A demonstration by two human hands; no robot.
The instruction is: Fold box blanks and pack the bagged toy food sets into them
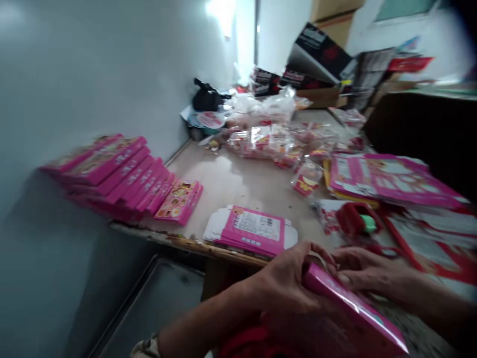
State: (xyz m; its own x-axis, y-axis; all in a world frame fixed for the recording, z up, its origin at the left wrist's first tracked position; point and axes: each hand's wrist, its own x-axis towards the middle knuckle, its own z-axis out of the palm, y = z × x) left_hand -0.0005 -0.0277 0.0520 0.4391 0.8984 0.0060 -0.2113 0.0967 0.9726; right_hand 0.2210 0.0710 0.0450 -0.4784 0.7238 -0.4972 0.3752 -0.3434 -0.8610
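Pink glossy box (354, 307) slants between left hand (285, 278) and right hand (363, 271); the left clamps its far end, the right touches that same end, whether gripping cannot be told.

Left side is bounded by a smooth blue-grey wall (93, 74). A bright light (221, 12) is seen high at its far end, and glare is reflected on the tabletop (238, 179), whose front edge is chipped and worn to bare wood. A greenish pane (404, 7) is set in the white back wall (285, 30). Below the table, a grey, dark-rimmed surface (167, 293) is partly shown; its nature cannot be determined.
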